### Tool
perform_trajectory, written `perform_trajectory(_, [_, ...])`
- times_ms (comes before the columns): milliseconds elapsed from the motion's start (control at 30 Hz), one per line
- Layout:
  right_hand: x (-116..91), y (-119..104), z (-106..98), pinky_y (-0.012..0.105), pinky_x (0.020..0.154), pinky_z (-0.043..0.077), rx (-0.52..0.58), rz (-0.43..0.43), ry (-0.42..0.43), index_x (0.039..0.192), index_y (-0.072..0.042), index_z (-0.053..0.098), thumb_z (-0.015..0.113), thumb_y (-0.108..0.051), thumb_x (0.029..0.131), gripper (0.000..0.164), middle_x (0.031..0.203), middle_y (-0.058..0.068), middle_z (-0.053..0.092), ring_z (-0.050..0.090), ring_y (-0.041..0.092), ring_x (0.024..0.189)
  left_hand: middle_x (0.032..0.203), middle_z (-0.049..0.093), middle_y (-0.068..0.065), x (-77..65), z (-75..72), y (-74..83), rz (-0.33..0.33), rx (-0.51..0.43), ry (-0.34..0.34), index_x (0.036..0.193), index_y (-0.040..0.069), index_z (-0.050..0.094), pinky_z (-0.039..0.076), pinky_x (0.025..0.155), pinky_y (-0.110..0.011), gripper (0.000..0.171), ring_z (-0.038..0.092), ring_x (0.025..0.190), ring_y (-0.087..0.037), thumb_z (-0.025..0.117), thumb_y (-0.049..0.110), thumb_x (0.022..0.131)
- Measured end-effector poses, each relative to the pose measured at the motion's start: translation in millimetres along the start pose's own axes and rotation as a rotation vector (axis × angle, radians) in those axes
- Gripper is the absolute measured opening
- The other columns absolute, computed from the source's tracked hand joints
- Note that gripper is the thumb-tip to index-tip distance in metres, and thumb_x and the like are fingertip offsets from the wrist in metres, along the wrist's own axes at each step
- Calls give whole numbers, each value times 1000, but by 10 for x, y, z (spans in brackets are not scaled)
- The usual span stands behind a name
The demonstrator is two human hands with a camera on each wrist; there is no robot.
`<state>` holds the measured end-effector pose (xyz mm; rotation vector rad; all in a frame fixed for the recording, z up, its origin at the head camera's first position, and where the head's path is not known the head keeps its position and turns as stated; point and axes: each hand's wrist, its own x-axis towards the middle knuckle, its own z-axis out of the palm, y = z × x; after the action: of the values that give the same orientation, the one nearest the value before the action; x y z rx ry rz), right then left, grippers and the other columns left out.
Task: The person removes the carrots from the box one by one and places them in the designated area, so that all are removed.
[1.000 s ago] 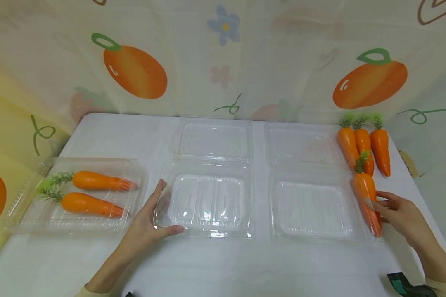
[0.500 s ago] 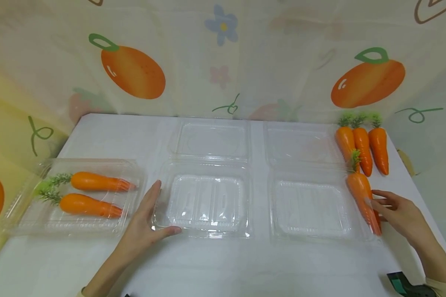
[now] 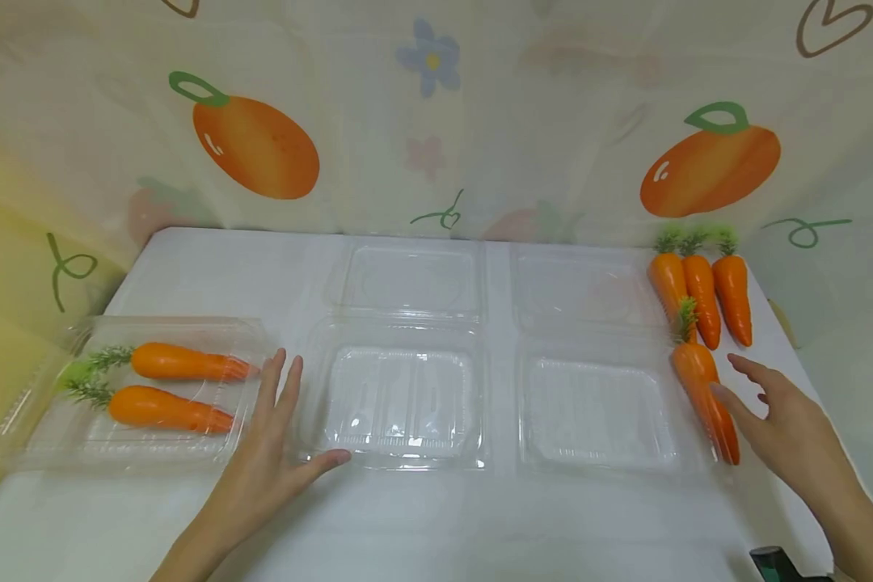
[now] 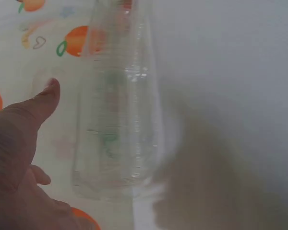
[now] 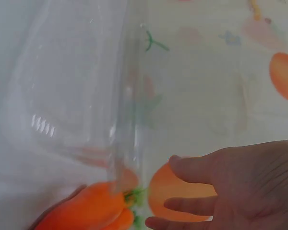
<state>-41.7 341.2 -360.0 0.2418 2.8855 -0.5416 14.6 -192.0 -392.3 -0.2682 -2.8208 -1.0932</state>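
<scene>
In the head view my left hand (image 3: 262,461) hovers with spread fingers between the left clear plastic box (image 3: 44,449) and the middle box (image 3: 400,396). Two orange carrots (image 3: 178,361) with green tops lie in the left box. The left wrist view has that hand (image 4: 19,153) beside a clear box wall (image 4: 115,124). My right hand (image 3: 796,424) has its fingers apart at the near carrots (image 3: 698,380), its thumb tip over their edge; contact is unclear. These carrots lie along the side of the right box (image 3: 596,412). The right wrist view shows carrots (image 5: 86,206) near the hand (image 5: 235,187).
Several more carrots (image 3: 732,299) lie at the table's back right. The lids (image 3: 415,279) of the middle and right boxes lie folded back. A fruit-print cloth (image 3: 538,105) hangs behind the white table (image 3: 422,525). A dark object (image 3: 774,562) sits at the front right.
My left hand has come off the middle box and shifted left. My right hand's fingers have spread and moved off the carrots' side. The view has shifted slightly.
</scene>
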Motion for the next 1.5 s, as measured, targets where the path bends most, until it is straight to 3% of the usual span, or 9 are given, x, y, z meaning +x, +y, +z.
perform_trajectory(300, [-156,-446,-42,72,94,33,132,-250,114,144,0,42,57,-40,98,63,139,31,44,41,52,122,165,6,-1,-12,-270,171,87,40,-45,159,24,16,36,93,-73,115,11,147,-40,89,28,70])
perform_trajectory(367, [-178,-545,-47,72,97,31,156,-304,130,144,-2,43,60,-36,97,60,142,28,44,39,52,127,164,10,-1,-7,-329,166,109,49,-58,158,25,19,39,92,-72,112,19,145,-42,89,27,70])
perform_trajectory(667, [-187,-1096,15,66,97,40,210,-459,160,146,-8,43,67,-31,94,62,144,19,47,45,44,127,157,31,-12,52,-579,183,84,30,-66,157,28,24,32,100,-66,105,27,142,-42,87,23,73])
perform_trajectory(800, [-155,-1327,104,61,99,42,202,-527,187,145,-8,45,69,-27,93,60,144,16,49,46,38,129,154,39,-10,97,-645,168,139,87,-34,156,25,26,50,92,-47,108,44,133,-30,89,22,69])
perform_trajectory(867, [-138,-1422,148,58,100,43,198,-536,177,145,-9,45,68,-28,93,60,145,14,48,47,36,130,150,44,-8,119,-668,130,168,92,-11,156,23,27,55,82,-29,109,48,128,-16,90,18,67])
perform_trajectory(1000, [-89,-1584,230,55,106,39,222,-544,119,146,-10,43,65,-30,95,60,148,11,45,44,32,134,144,52,-10,148,-680,10,210,60,26,155,19,30,46,74,-5,112,47,118,10,91,7,62])
perform_trajectory(1233, [-49,-1846,382,50,112,34,279,-585,64,148,-10,41,65,-29,95,61,150,7,43,40,28,138,143,53,-8,133,-720,-180,205,1,79,151,14,39,44,79,-4,108,56,98,10,90,-4,58])
perform_trajectory(1400, [-65,-2044,533,47,113,34,306,-629,28,148,-10,41,66,-29,95,62,150,6,43,40,26,139,145,51,6,115,-796,-261,143,-45,68,151,16,40,42,81,-2,101,52,115,9,87,-6,64])
perform_trajectory(1500, [-81,-2155,632,43,113,34,314,-652,5,148,-10,40,65,-30,96,61,151,3,43,39,22,139,146,51,6,108,-840,-304,114,-43,74,150,17,41,34,90,-1,98,37,131,8,86,-4,66])
